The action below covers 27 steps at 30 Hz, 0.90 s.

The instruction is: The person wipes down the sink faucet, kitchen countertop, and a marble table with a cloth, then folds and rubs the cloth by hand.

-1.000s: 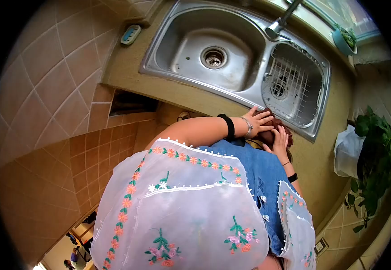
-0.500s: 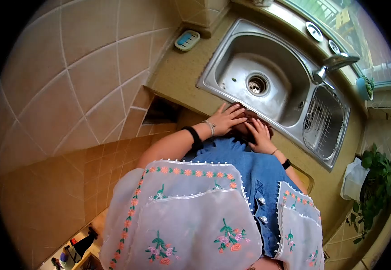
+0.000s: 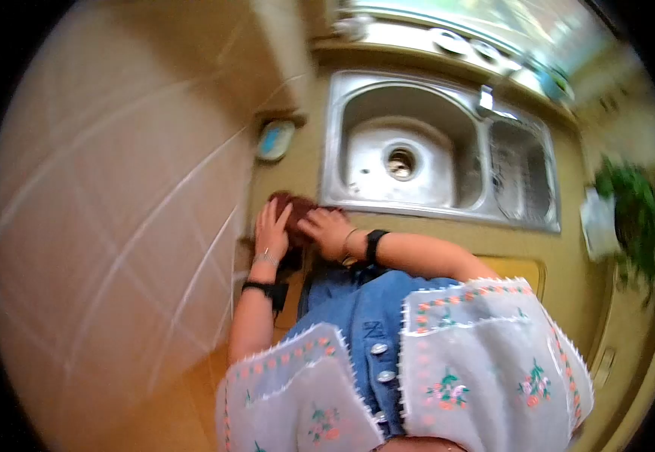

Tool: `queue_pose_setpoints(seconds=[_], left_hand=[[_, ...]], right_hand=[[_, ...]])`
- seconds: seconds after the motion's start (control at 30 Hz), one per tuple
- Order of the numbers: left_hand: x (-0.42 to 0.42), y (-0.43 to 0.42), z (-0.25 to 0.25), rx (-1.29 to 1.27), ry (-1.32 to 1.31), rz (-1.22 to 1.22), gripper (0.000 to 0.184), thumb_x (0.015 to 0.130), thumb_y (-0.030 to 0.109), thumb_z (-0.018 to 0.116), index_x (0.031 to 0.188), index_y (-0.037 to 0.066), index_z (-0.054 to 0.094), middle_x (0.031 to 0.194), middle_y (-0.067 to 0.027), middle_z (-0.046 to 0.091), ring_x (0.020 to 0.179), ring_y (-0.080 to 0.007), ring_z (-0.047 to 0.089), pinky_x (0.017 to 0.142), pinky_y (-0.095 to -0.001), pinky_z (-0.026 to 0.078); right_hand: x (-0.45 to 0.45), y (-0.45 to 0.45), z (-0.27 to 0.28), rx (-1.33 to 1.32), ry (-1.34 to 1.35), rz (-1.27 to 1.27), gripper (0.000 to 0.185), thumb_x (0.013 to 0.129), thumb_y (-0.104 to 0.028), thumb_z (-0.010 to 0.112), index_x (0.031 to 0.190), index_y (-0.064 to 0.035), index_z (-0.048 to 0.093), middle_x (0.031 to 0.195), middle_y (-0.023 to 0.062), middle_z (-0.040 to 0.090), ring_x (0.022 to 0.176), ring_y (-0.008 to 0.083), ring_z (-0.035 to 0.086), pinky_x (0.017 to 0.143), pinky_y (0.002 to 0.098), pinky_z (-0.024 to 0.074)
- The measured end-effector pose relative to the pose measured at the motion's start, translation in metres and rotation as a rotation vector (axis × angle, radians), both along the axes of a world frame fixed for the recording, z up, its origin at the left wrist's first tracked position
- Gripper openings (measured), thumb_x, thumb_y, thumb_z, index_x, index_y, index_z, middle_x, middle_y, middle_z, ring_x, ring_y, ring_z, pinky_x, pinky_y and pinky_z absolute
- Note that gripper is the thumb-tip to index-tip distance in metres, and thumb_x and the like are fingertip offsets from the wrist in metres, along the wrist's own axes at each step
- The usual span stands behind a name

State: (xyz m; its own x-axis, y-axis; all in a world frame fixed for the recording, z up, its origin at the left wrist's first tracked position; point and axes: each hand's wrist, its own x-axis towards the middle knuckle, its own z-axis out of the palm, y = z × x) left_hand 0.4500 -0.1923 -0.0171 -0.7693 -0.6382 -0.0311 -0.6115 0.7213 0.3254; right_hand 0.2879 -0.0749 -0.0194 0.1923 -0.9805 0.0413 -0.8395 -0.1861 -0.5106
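Observation:
A dark red-brown cloth (image 3: 295,214) lies bunched on the counter's front edge, left of the steel sink (image 3: 403,208). My left hand (image 3: 271,232) rests on the cloth's left part, its fingers stretched toward the wall side. Over the right part lies my right hand (image 3: 327,232), fingers spread and pressing on the cloth. Both palms are turned down, and the two hands are close together. The cloth's underside is hidden beneath them.
A soap dish (image 3: 275,141) with something blue stands by the tiled wall (image 3: 139,196) at the left. A faucet (image 3: 486,99) rises behind the sink. At the right are a white bag (image 3: 600,226) and a leafy plant (image 3: 632,211). A yellow board (image 3: 520,273) lies on the counter.
Both hands have slid leftward along the counter's front edge with the cloth, from in front of the sink to its left side. The view has turned and is blurred.

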Motion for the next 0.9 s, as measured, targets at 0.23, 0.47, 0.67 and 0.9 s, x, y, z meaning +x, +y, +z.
queue_pose_setpoints(seconds=[0.23,0.47,0.67,0.9], left_hand=[[0.008,0.085,-0.013,0.069,-0.008,-0.025,0.070,0.070,0.001,0.049,0.135,0.016,0.032,0.142,-0.0247,0.011,0.130,-0.0433,0.015,0.106,-0.0477,0.016],[-0.006,0.137,-0.045,0.101,-0.048,-0.012,0.078,0.070,-0.003,0.053,0.139,0.020,0.023,0.142,-0.0269,0.007,0.129,-0.0459,0.013,0.105,-0.0503,0.018],[-0.084,0.193,-0.031,0.056,-0.076,-0.008,0.077,0.071,-0.001,0.053,0.139,0.018,0.022,0.141,-0.0290,0.006,0.127,-0.0481,0.013,0.103,-0.0518,0.019],[-0.212,0.278,-0.011,0.022,-0.044,-0.175,0.070,0.075,0.005,0.055,0.137,0.012,0.024,0.138,-0.0310,0.015,0.125,-0.0489,0.019,0.102,-0.0509,0.022]], right_hand=[[-0.029,0.061,-0.015,0.207,0.014,0.224,0.078,0.067,-0.030,0.063,0.136,-0.0195,0.028,0.143,0.0128,0.022,0.133,0.0303,0.017,0.106,0.0468,0.0165],[-0.050,0.103,-0.048,0.084,0.029,0.230,0.069,0.069,-0.031,0.060,0.132,-0.0205,0.035,0.139,0.0107,0.031,0.129,0.0293,0.027,0.105,0.0462,0.0195],[-0.127,0.146,-0.011,0.295,0.062,0.203,0.068,0.071,-0.030,0.063,0.133,-0.0254,0.035,0.141,0.0072,0.028,0.132,0.0269,0.021,0.106,0.0456,0.0164],[-0.237,0.254,-0.005,0.243,0.042,-0.041,0.066,0.066,-0.026,0.068,0.127,-0.0241,0.042,0.139,0.0058,0.031,0.131,0.0262,0.023,0.106,0.0469,0.0191]])
